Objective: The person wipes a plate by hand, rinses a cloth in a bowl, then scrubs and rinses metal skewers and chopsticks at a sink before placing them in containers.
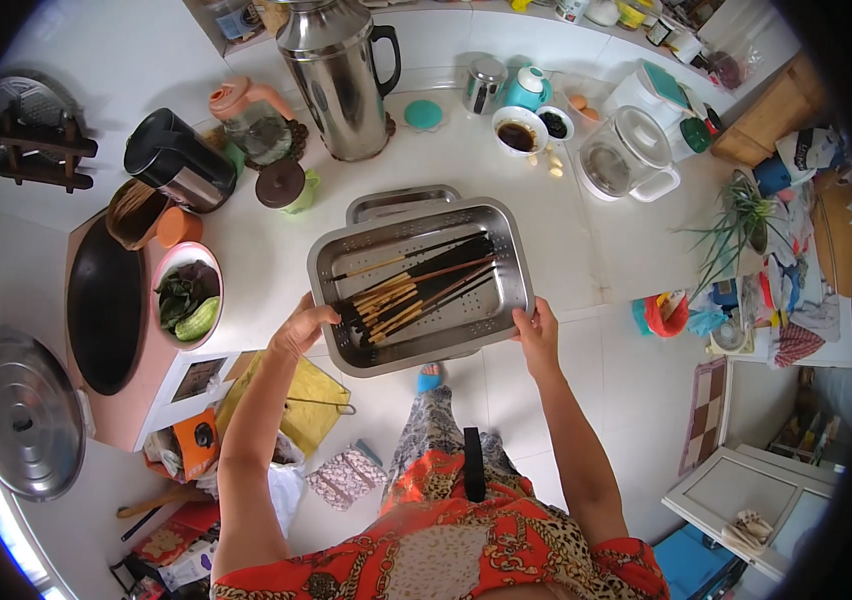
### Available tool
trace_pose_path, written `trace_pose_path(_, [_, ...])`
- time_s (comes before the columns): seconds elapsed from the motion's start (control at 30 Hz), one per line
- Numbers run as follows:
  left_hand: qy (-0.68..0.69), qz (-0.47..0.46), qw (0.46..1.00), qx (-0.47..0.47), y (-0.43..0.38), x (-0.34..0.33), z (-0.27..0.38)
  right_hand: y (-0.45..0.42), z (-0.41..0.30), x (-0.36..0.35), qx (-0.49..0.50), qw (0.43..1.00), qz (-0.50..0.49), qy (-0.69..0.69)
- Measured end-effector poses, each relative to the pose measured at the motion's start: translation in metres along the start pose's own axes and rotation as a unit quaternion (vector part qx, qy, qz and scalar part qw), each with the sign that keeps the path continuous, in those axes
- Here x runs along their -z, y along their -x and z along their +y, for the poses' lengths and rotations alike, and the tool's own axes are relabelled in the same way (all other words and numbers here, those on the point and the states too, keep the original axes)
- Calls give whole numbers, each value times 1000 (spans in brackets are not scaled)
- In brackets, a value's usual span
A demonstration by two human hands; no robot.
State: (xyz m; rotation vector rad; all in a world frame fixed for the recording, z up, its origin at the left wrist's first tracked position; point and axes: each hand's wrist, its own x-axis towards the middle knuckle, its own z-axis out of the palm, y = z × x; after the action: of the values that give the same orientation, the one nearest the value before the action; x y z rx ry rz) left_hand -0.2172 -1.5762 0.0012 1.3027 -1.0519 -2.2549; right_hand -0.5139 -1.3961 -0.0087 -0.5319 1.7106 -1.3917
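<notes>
Between my two hands is a perforated stainless steel tray (pixel 415 360), tilted a little and seen from above. My left hand (pixel 304 324) grips its near left corner, the thumb over the rim. On the near right corner, my right hand (pixel 538 330) holds the rim the same way. A bundle of chopsticks (pixel 426 281), some black and some light wood, lies slantwise in the tray. Under its far side shows the rim of another metal tray (pixel 403 199), partly hidden, on the white counter (pixel 546 247).
Along the back stand a steel thermos jug (pixel 336 90), a black kettle (pixel 178 161), a glass pitcher (pixel 257 127) and a lidded green cup (pixel 287 186). A bowl of dark liquid (pixel 519 133) and a glass pot (pixel 621 157) are at right. Left are a vegetable bowl (pixel 187 296) and a wok (pixel 105 300).
</notes>
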Motion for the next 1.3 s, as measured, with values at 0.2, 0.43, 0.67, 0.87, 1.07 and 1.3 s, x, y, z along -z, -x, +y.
trace_pose_path(0.2, [-18, 63, 998, 17, -26, 21, 9, -8, 17, -16, 40, 999, 19, -15])
trace_pose_path(0.43, [-51, 157, 984, -70, -64, 48, -8, -25, 46, -21, 41, 999, -13, 12])
trace_pose_path(0.67, [-136, 135, 948, -253, -48, -49, -4, -5, 99, 7, 312, 938, 3, 153])
trace_pose_path(0.87, [-261, 148, 818, -490, 10, -255, -124, 161, 127, 174, 154, 969, 70, 178])
trace_pose_path(1.07, [-261, -148, 802, -517, -17, -397, -295, 356, 214, 323, 19, 931, 365, -6])
trace_pose_path(1.3, [-230, -499, 779, -301, 116, -676, -422, 522, 296, 413, -46, 647, 744, -158])
